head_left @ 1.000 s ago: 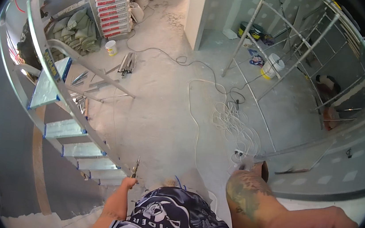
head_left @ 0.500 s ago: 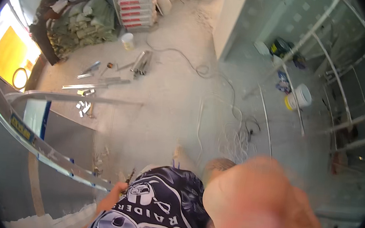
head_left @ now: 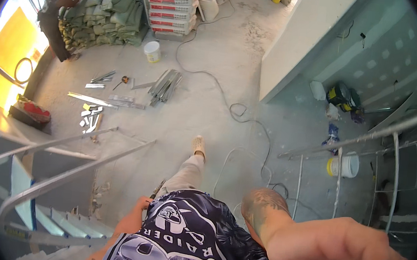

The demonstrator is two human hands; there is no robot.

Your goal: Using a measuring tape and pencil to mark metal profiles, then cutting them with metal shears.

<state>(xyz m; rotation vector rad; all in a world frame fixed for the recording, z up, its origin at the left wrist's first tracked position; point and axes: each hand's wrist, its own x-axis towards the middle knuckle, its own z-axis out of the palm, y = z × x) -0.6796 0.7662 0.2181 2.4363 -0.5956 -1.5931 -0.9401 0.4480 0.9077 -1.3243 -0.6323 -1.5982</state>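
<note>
My right hand (head_left: pixel 335 252) is raised close in front of me at the lower right, at the end of a tattooed forearm (head_left: pixel 267 207). Its fingers are loosely bent and nothing shows in them; the fingertips are partly hidden. Low at my left side, my left hand (head_left: pixel 139 215) is closed around a slim dark tool (head_left: pixel 157 189), whose narrow tip points forward past my printed shirt (head_left: pixel 183 229). The shirt and the hand hide the rest of that tool.
Metal rails of a stepladder (head_left: pixel 77 172) rise at my left. A scaffold frame (head_left: pixel 338 179) stands right, beside a white bucket (head_left: pixel 344 166). Ahead lie metal studs (head_left: pixel 164 87), a cable (head_left: pixel 209 74), another bucket (head_left: pixel 152 52) and stacked bags (head_left: pixel 171 4). A person (head_left: pixel 58 10) stands far left.
My right hand has moved down and right, away from the camera. I have stepped forward; one shoe now shows ahead, and the ladder rails at left have shifted in view.
</note>
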